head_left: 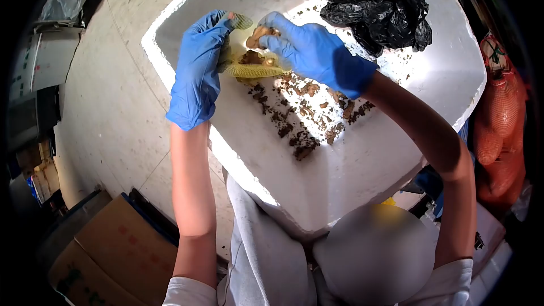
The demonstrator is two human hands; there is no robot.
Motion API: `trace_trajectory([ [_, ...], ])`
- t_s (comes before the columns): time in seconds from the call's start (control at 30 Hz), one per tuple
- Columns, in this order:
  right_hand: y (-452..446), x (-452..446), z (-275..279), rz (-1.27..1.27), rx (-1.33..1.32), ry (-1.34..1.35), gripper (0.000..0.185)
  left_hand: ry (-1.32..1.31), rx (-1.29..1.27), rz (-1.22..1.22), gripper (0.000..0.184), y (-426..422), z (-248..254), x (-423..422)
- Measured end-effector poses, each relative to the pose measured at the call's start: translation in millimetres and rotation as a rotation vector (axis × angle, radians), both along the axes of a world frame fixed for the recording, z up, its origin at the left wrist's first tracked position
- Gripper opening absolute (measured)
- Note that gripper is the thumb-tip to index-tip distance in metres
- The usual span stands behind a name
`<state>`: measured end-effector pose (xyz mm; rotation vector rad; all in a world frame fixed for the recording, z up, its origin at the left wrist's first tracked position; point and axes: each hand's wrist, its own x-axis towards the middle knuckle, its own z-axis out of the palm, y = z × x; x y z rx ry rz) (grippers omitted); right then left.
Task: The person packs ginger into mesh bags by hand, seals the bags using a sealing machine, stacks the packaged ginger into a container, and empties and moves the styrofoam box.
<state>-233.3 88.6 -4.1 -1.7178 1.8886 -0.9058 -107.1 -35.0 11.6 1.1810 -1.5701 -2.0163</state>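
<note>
My left hand [198, 73], in a blue glove, is closed on the edge of a yellow mesh bag [252, 71], holding its mouth apart over a white foam box [238, 164]. Brown lumps [251, 56] lie inside the mesh. Between the gloved fingers of my right hand [323, 54] is a brown knobbly piece that looks like ginger [259, 38], right at the bag's opening. Below both hands, brown crumbs and broken bits [306, 93] are scattered over the sunlit box floor.
A crumpled black plastic bag [377, 8] sits in the far right part of the foam box. Outside on the right hangs or stands a filled red mesh sack [501, 130]. Cardboard [122, 243] lies at lower left on the tiled floor [122, 119].
</note>
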Motion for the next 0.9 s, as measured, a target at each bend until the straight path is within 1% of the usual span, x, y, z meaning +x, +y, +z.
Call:
trace_trajectory([
  [0.03,-2,-2,0,-0.042,-0.059,-0.089,0.027,-0.009,-0.02,0.007,0.011,1,-1,0],
  [0.07,-7,2,-3,-0.047,-0.26,-0.158,0.028,-0.009,-0.025,0.013,0.011,1,-3,-2],
  [0.1,-11,5,-5,-0.043,-0.263,-0.158,0.028,0.069,0.002,0.066,0.009,1,-8,-5],
  [0.13,-14,9,-3,0.017,-0.297,-0.169,0.028,0.147,0.03,0.117,0.009,2,-10,-7],
  [0.17,-15,12,-1,0.075,-0.329,-0.18,0.029,0.148,0.029,0.115,0.009,3,-9,-8],
  [0.2,-14,11,2,0.071,-0.131,-0.171,0.032,0.153,0.033,0.152,0.01,4,-7,-9],
  [0.23,-12,8,3,0.071,-0.134,-0.171,0.032,0.158,0.036,0.19,0.011,4,-6,-8],
  [0.27,-10,5,5,0.082,0.038,-0.03,0.033,0.158,0.034,0.191,0.011,3,-4,-6],
  [0.3,-8,2,5,0.091,0.211,0.11,0.034,0.083,0.007,0.091,0.012,1,-3,-2],
  [0.33,-6,1,-1,0.092,0.204,0.184,0.035,0.009,-0.019,-0.01,0.014,-1,-2,1],
  [0.37,-3,-1,-7,0.093,0.204,0.182,0.035,0.007,-0.019,-0.01,0.014,0,-2,0],
  [0.4,-1,-3,-13,0.085,0.183,0.179,0.035,0.007,-0.016,-0.024,0.014,0,-2,0],
  [0.6,-4,-4,-8,0.039,0.119,0.215,0.037,0.017,-0.014,-0.071,0.015,1,-4,-1],
  [0.67,-6,-10,-16,-0.037,-0.075,-0.032,0.035,0.02,-0.036,-0.064,0.015,0,-5,-1],
  [0.7,-4,-15,-19,-0.038,-0.068,-0.028,0.035,-0.001,-0.08,-0.052,0.016,0,-7,-2],
  [0.73,-3,-18,-16,0.01,-0.176,0.034,0.033,-0.022,-0.12,-0.044,0.016,1,-7,-3],
  [0.77,1,-20,-13,0.055,-0.28,0.097,0.032,0.018,-0.077,0.003,0.016,2,-5,0],
  [0.8,8,-25,-8,-0.011,-0.141,-0.018,0.028,0.042,-0.103,0.039,0.016,2,-1,0],
  [0.83,11,-27,-9,0.01,-0.231,-0.076,0.027,0.066,-0.129,0.077,0.016,3,3,0],
  [0.9,15,-25,-11,0.022,-0.265,-0.023,0.027,0.054,-0.11,0.044,0.016,8,4,-3],
])
